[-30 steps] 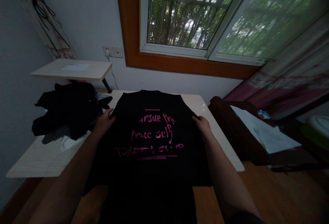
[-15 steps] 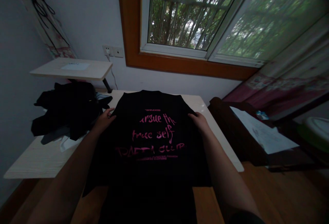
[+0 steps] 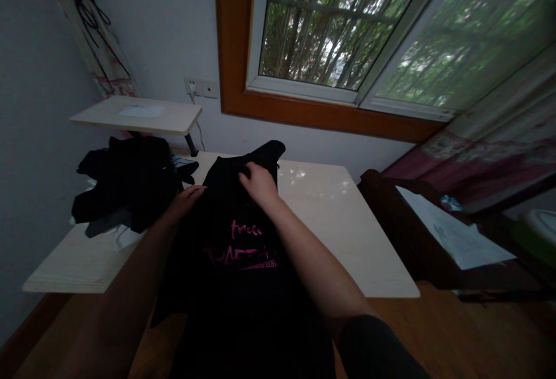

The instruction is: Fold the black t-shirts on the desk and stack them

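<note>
A black T-shirt (image 3: 234, 205) with pink lettering lies on the pale wooden table, its right side turned over toward the middle so that part of the print is covered. My right hand (image 3: 259, 185) is closed on the folded-over cloth near the collar end, thumb and fingers pinching it. At the shirt's upper left edge, my left hand (image 3: 187, 200) rests with its fingers stretched out on the cloth. The shirt's lower part merges with dark clothing beneath it, and I cannot make out the border.
On the table (image 3: 339, 222), to the left, sits a heap of dark clothes (image 3: 130, 182) under a raised shelf (image 3: 139, 115) with a paper on it. Behind are a wall socket (image 3: 200, 87) and a window. To the right stands dark furniture with a white sheet (image 3: 452, 228) on it.
My right hand has moved left and inward, carrying the shirt's right side over the middle and baring the table there. My left hand stays at the left edge, its fingers now flatter. The view has shifted slightly.
</note>
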Available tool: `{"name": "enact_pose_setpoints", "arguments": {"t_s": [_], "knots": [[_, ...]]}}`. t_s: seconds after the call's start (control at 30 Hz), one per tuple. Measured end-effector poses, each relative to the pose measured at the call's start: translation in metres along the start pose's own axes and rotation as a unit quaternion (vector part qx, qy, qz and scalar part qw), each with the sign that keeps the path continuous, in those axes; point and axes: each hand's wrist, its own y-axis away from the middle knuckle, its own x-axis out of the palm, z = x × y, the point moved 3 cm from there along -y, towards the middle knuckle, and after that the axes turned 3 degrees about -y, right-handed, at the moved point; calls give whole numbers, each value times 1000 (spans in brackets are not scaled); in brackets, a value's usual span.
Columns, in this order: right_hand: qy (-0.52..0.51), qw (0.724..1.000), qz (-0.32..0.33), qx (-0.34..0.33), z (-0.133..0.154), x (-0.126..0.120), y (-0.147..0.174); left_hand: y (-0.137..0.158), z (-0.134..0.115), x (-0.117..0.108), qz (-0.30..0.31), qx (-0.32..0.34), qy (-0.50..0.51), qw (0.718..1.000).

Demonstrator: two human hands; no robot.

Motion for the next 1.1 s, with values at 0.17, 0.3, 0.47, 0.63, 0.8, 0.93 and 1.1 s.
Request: {"name": "enact_pose_setpoints", "arguments": {"t_s": [0.17,0.3,0.47,0.63,0.8,0.93,1.1], "knots": [[-33,943,276,-182,51,81,21,-3,4,-4,6,-55,42,998],[-76,947,253,-184,23,79,30,-5,6,-1,14,-45,6,999],[-68,985,131,-88,-54,46,41,-9,17,5,-21,-38,-72,996],[-55,996,38,67,-113,26,67,-13,23,5,-7,-36,-81,996],[-83,988,101,77,-104,22,100,-12,21,5,-8,-35,-92,995],[-111,975,184,55,-86,25,119,-9,18,4,-22,-40,-106,993],[-163,959,231,37,-92,22,128,-6,12,4,-34,-30,-142,989]]}}
